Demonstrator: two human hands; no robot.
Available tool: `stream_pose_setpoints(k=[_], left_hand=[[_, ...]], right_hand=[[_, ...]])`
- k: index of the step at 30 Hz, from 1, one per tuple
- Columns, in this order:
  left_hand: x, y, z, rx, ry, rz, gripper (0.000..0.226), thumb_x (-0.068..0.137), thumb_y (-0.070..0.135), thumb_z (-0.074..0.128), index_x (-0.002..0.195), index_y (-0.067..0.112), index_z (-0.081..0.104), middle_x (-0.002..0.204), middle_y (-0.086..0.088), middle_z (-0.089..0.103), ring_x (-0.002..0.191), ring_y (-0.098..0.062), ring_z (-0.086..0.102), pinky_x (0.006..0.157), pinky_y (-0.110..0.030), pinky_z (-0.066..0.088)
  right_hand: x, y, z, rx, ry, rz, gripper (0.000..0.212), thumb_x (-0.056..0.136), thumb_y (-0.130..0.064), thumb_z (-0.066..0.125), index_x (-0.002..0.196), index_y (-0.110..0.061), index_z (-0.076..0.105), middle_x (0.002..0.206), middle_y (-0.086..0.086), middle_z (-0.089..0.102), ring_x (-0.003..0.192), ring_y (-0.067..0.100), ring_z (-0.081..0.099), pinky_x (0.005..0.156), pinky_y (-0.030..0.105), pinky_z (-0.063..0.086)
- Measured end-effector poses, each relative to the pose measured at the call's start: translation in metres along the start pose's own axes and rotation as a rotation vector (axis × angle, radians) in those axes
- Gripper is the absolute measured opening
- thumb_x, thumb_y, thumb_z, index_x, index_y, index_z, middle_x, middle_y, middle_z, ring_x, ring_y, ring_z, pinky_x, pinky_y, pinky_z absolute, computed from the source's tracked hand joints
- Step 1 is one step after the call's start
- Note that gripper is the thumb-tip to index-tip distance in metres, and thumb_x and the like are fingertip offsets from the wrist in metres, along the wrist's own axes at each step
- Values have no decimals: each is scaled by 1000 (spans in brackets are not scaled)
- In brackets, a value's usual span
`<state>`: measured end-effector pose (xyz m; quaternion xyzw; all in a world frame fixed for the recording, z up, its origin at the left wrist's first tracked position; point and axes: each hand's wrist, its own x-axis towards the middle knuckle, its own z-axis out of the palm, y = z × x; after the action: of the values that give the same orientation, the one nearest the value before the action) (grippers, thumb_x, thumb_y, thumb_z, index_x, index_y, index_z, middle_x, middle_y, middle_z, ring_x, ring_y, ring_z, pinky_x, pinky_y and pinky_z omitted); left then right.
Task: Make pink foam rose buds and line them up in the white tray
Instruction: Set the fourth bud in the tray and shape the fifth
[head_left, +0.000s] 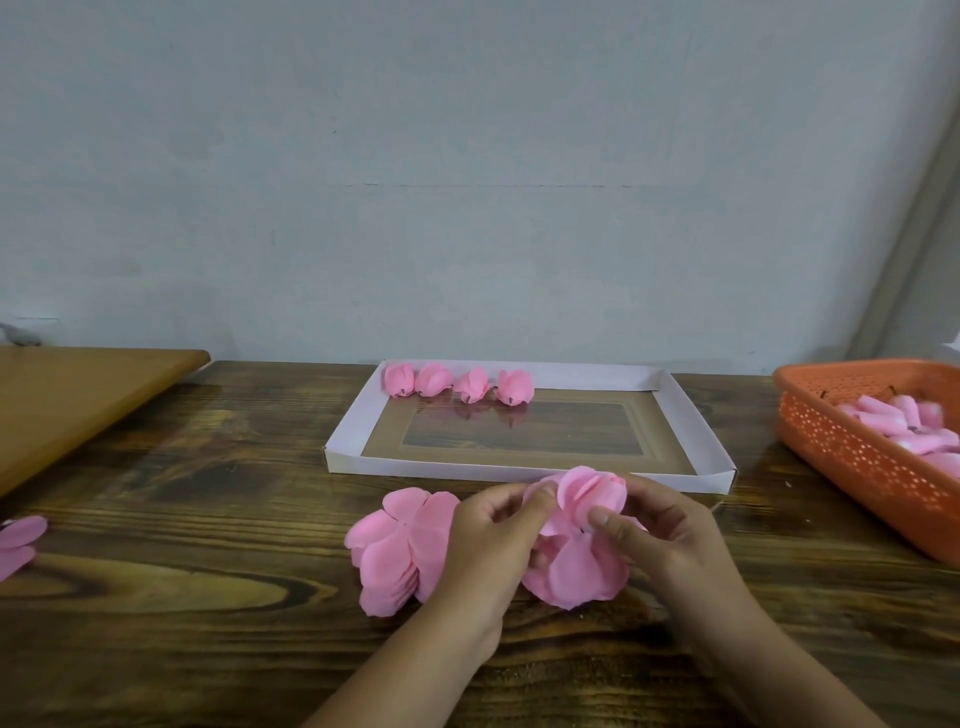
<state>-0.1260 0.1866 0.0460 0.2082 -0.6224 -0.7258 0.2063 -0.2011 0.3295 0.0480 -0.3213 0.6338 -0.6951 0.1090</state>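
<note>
Both hands are working at the middle of the worktop (208, 519), close to its near edge and just in front of the white tray (691, 415). The left hand (488, 535) is pinching the left side of a half-formed pink foam bud (582, 519), its thumb pressing into the curled petals at the top. The right hand (660, 530) is gripping the bud's right side, thumb on the front of the petals and fingers curled behind, so each grip is clamped on the same bud. The lower petals of the bud are hanging loose and spreading toward the worktop.

Just left of the left hand, a stack of flat pink petal pieces (400, 551) is lying on the worktop, partly tucked behind that hand.

Four finished rose buds (460, 383) are sitting in a row along the tray's far edge, starting at its far left corner, each close beside the next. The tray floor nearer the person is showing a glossy, wood-patterned panel.

An orange perforated basket (857, 457) is sitting at the right edge of the worktop, holding pink rolled foam pieces (904, 421). More pink petals (18, 540) are lying at the left edge. A lighter wooden board (78, 395) is resting at the far left corner.
</note>
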Motion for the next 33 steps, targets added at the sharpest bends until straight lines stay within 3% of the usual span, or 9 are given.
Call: stream_pose_setpoints(k=[3, 8, 16, 20, 22, 25, 28, 30, 33], left_hand=[[0, 1, -1, -11, -12, 1, 17, 96, 29, 68, 85, 29, 82, 74, 0, 76, 57, -5, 67, 54, -17, 53], [0, 0, -1, 11, -80, 8, 14, 97, 28, 68, 94, 26, 82, 83, -3, 78, 63, -9, 69, 59, -18, 54], [1, 4, 1, -22, -156, -28, 35, 104, 37, 49, 97, 23, 81, 94, -7, 79, 81, -22, 71, 73, -31, 56], [-2, 3, 1, 34, -163, 97, 15, 97, 30, 67, 93, 36, 80, 99, 12, 77, 96, -3, 71, 73, -19, 57], [-3, 1, 2, 87, -169, 157, 19, 96, 24, 69, 92, 41, 79, 101, 18, 76, 97, 1, 70, 73, -14, 55], [0, 0, 1, 79, -178, 153, 28, 101, 22, 61, 94, 42, 80, 101, 13, 78, 97, -3, 72, 77, -19, 57], [0, 1, 0, 89, -203, 171, 18, 95, 36, 67, 109, 36, 78, 108, 14, 77, 104, -3, 70, 85, -23, 57], [0, -2, -1, 156, -240, 215, 37, 81, 51, 72, 115, 37, 75, 113, 18, 75, 109, -2, 68, 90, -26, 58], [0, -6, -1, 301, -176, 344, 23, 84, 44, 76, 107, 46, 74, 113, 26, 71, 111, 5, 64, 88, -17, 54]], right_hand=[[-1, -1, 0, 10, -2, 2, 31, 74, -46, 76, 101, -32, 78, 102, -1, 78, 94, 16, 73, 70, 25, 57], [-2, -2, 1, 13, -20, 15, 16, 87, -30, 74, 102, -31, 78, 101, 3, 78, 94, 21, 74, 73, 32, 61], [-1, -1, 1, 42, -8, 36, 22, 79, -28, 70, 99, -30, 78, 98, 4, 78, 90, 18, 74, 68, 24, 57], [0, 0, 2, 86, -38, 22, 23, 83, -20, 69, 104, -21, 77, 100, 11, 78, 92, 25, 75, 71, 26, 58], [0, 1, 2, 99, -43, 18, 23, 85, -16, 68, 106, -18, 77, 100, 12, 78, 93, 27, 75, 73, 27, 58], [1, 1, 1, 84, -32, 14, 25, 84, -17, 68, 106, -25, 77, 102, 9, 78, 95, 24, 74, 75, 27, 58], [1, 2, 2, 89, -36, 6, 25, 84, -17, 68, 106, -26, 77, 103, 8, 78, 97, 24, 74, 76, 27, 58], [1, 2, 2, 83, -45, -8, 23, 87, -17, 68, 107, -24, 76, 105, 9, 78, 98, 26, 74, 77, 28, 59], [0, 1, 1, 78, -51, -23, 25, 87, -16, 67, 108, -27, 77, 105, 8, 78, 98, 24, 74, 79, 28, 59]])
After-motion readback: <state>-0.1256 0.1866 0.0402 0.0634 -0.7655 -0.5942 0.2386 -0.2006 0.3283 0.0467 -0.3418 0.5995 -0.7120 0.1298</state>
